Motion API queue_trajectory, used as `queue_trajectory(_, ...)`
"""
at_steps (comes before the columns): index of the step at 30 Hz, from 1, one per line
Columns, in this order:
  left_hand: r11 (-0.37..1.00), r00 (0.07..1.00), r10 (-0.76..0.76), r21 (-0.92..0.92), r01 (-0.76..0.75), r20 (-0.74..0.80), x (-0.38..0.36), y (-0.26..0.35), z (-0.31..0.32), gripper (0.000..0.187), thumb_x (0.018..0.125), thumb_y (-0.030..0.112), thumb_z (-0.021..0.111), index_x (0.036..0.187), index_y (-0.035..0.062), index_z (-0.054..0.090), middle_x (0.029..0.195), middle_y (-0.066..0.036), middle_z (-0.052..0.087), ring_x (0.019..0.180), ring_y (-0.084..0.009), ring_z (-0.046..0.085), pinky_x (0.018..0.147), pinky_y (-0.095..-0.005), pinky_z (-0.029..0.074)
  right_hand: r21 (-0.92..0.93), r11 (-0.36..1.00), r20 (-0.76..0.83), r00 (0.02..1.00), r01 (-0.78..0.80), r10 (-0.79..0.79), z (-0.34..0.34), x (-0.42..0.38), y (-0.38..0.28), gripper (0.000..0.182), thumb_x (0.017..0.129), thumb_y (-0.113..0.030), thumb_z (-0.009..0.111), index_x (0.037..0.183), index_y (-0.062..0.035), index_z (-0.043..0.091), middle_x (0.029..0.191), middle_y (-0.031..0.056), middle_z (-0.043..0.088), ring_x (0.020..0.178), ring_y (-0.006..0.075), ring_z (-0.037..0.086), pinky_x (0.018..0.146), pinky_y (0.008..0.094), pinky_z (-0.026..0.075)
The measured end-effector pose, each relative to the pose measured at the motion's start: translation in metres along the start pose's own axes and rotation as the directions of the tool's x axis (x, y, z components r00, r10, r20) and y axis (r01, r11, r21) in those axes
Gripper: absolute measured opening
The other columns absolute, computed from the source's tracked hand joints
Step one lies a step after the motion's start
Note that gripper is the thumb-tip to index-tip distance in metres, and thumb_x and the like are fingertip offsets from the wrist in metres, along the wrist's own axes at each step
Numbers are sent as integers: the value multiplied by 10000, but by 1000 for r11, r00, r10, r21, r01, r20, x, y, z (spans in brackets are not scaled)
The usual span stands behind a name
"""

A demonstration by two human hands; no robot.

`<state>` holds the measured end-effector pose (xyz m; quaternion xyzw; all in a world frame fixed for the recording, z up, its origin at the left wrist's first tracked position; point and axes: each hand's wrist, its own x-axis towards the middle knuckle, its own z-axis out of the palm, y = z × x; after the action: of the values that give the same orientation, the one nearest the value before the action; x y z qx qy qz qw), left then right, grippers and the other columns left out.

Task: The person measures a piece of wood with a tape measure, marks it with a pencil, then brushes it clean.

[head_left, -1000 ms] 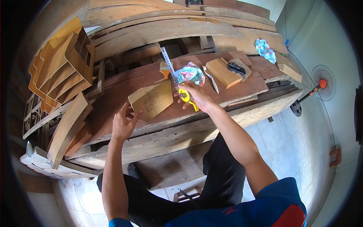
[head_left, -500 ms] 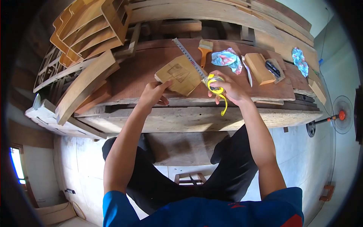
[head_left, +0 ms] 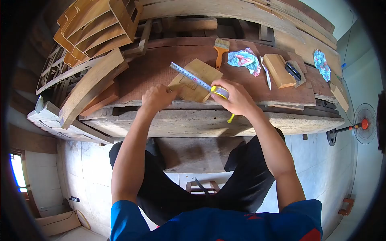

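A flat wooden piece (head_left: 205, 71) with a square marking lies near the front edge of the reddish-brown board. Across it runs the extended blade of a yellow tape measure (head_left: 220, 92), whose case is in my right hand (head_left: 237, 97). The blade's free end reaches past the piece's upper left side. My left hand (head_left: 157, 97) is at the left corner of the piece, its fingers closed and slightly blurred; the thumb and fingertips meet at that corner. A yellow strap hangs below my right hand.
A paintbrush (head_left: 220, 51), a crumpled blue cloth (head_left: 245, 60), a white-handled tool (head_left: 265, 72) and a wooden block (head_left: 278, 70) lie to the right. A curved wooden beam (head_left: 92, 86) and a slotted wooden rack (head_left: 96, 30) stand left. A fan (head_left: 364, 123) is far right.
The tape blade has swung down to the left and now crosses the wooden piece at a flatter angle. My right hand has turned over the case, and my left hand has moved slightly left.
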<state>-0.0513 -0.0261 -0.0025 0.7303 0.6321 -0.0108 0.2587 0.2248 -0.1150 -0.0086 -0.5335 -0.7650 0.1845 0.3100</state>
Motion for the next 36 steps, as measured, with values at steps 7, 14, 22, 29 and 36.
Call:
queue_trajectory(7,962,841,183,-82,-259,-510,1,-1,-1,318,917,437,709,1041,148,753,958,-90,766,944,-339,732,816,-439,569,-65,997,91,995,-34,40,-6,1,-5,312,937,-270,724,1183,-84,676,1037,171,751,948,364,729,837,429,559)
queue_trajectory(14,909,751,294,-72,-411,-591,26,-12,14,352,959,336,679,1276,186,709,1176,-79,740,928,-281,738,822,-406,574,-176,983,93,995,44,-28,-3,3,3,248,927,-257,710,1105,-83,711,945,167,753,830,352,727,752,449,564)
queue_trajectory(22,959,911,199,-122,-258,-360,20,9,12,395,922,412,685,1255,203,722,1114,-70,771,1025,-324,731,906,-442,561,-261,965,84,996,36,-14,-11,8,-12,248,905,-238,741,1097,-85,713,998,148,754,886,357,728,790,436,571)
queue_trajectory(29,961,871,204,-78,-265,-448,20,9,18,432,851,397,780,1132,79,697,1066,-132,777,1011,-348,733,886,-443,561,-266,962,94,995,68,-44,-14,12,-9,250,882,-216,743,1097,-93,718,1039,124,750,900,345,728,791,427,575)
queue_trajectory(36,947,857,270,-42,-320,-439,8,14,22,439,829,412,816,1096,72,743,1037,-159,769,970,-358,739,856,-444,564,-338,935,118,990,111,-75,-1,15,-9,202,881,-181,712,1047,-69,687,1025,129,726,863,362,704,779,455,553)
